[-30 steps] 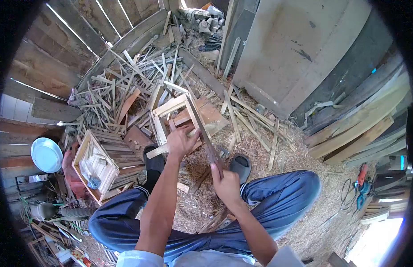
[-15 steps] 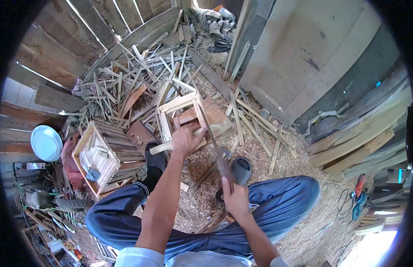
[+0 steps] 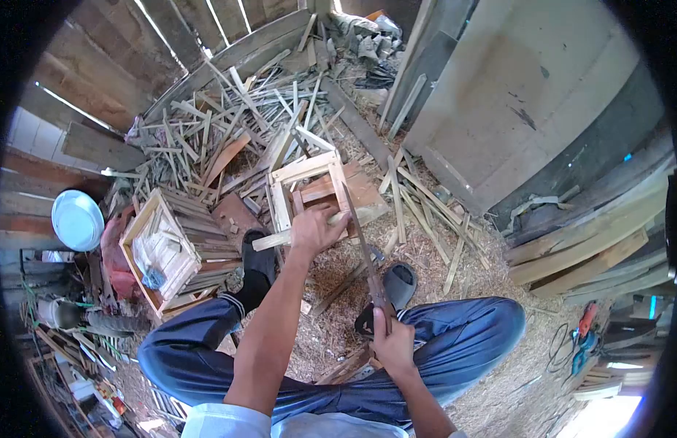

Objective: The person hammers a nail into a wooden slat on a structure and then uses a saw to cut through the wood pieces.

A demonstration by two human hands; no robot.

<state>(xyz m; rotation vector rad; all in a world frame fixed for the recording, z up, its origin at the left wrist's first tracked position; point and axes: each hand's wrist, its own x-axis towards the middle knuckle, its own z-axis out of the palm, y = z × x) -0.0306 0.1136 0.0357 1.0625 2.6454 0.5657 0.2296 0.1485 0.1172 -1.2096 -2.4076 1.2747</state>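
My left hand (image 3: 318, 229) is closed over a pale wooden strip (image 3: 274, 239), pressing it across the near side of a small wooden frame (image 3: 303, 169). In my right hand (image 3: 394, 343) is the handle end of a long, thin saw (image 3: 369, 269), its blade pointing away from me. The blade crosses the strip just right of my left hand; whether it has cut in cannot be made out. A reddish-brown board (image 3: 362, 187) lies under and beside the frame.
Scrap wood strips (image 3: 207, 139) are heaped behind the frame. A slatted wooden crate (image 3: 167, 248) holding a plastic bag stands left. Sawdust (image 3: 455, 343) covers the floor. Long planks (image 3: 587, 252) and a power tool (image 3: 585, 343) with a cord lie right. My feet flank the work.
My right hand has drawn the saw back toward my body. My left hand keeps its hold on the strip, and the whole view has shifted slightly.
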